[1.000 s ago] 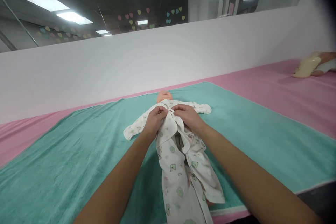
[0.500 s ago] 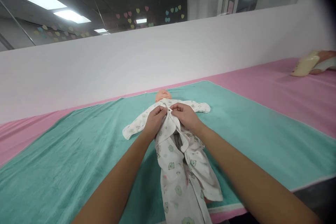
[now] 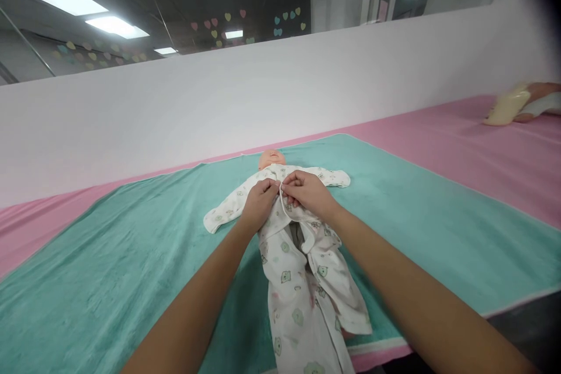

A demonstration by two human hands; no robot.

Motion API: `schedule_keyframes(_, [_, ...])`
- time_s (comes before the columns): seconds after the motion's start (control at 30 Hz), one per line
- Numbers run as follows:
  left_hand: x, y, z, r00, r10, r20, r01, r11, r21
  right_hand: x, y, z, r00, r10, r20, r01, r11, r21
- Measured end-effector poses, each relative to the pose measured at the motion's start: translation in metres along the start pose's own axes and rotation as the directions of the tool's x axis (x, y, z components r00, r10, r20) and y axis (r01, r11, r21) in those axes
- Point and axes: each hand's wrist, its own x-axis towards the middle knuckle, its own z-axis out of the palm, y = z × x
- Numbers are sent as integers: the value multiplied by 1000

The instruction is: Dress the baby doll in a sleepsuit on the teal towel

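Your left hand point(image 3: 259, 205) and your right hand point(image 3: 308, 194) are both closed on the chest of a white baby sleepsuit point(image 3: 287, 298) printed with small green bears. Your left fingers point(image 3: 270, 188) curl over the top of the front flap point(image 3: 280, 219), and your right fingers point(image 3: 291, 182) pinch its edge. Your fingertips meet or nearly meet at the middle of the chest; from this view, you can't tell if they touch.

The suit's long axis runs straight out from you, tilted only slightly, with the legs toward you and the collar beyond your hands. Neither hand is clearly nearer the collar, though your right sits slightly farther out. Just past your fingertips lies the head of a doll point(image 3: 272, 159), face up, inside the suit. One sleeve point(image 3: 223, 213) spreads out beyond your left hand, and the other point(image 3: 333, 177) beyond your right.

Directly toward you from your hands, the front gapes open in a narrow grey gap point(image 3: 297, 236); you can't tell what shows there. Under everything is a teal towel point(image 3: 131, 269) on a pink sheet point(image 3: 438, 152). Far off to your right lies a cream bundle point(image 3: 508, 106), and beyond your hands rises a white partition point(image 3: 219, 93).
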Motion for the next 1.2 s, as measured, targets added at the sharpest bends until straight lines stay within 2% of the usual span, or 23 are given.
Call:
schedule_keyframes(0.07, [0,3,3,998,55,-37,-48,982,183,-1,1,1,999,-17,-30,15,997,-72])
schedule_keyframes(0.13, [0,7,6,995,91,-50,-72,951,299,-1,2,1,998,-37,-59,29,991,-130])
schedule_keyframes(0.37, [5,11,7,996,69,-59,-43,928,369,0,3,-1,999,-28,-32,23,988,-155])
schedule_keyframes(0.43, [6,10,4,998,49,-40,-35,953,300,1,2,0,999,-15,-28,11,990,-144])
schedule_keyframes(0.53, [7,9,-1,999,-53,5,52,998,41,0,1,1,999,-11,-35,8,996,-91])
schedule_keyframes(0.63, [4,10,-3,986,-138,91,155,966,-208,-1,0,1,1000,-17,-17,17,999,-27])
schedule_keyframes(0.77, [1,13,-2,981,-119,150,166,919,-357,0,0,-1,999,-36,10,36,999,16])
schedule_keyframes(0.87, [1,11,0,982,-88,169,149,907,-395,2,1,-2,999,-23,32,22,999,43])
schedule_keyframes(0.97, [1,8,1,991,-76,114,105,954,-282,3,2,-1,999,-15,35,14,999,36])
schedule_keyframes(1.07, [1,6,3,1000,-29,-11,28,996,-87,1,3,0,1000,-17,18,18,1000,-17])
schedule_keyframes(1.2, [0,4,9,986,67,-152,-62,997,41,-1,4,3,998,-65,11,66,976,-209])
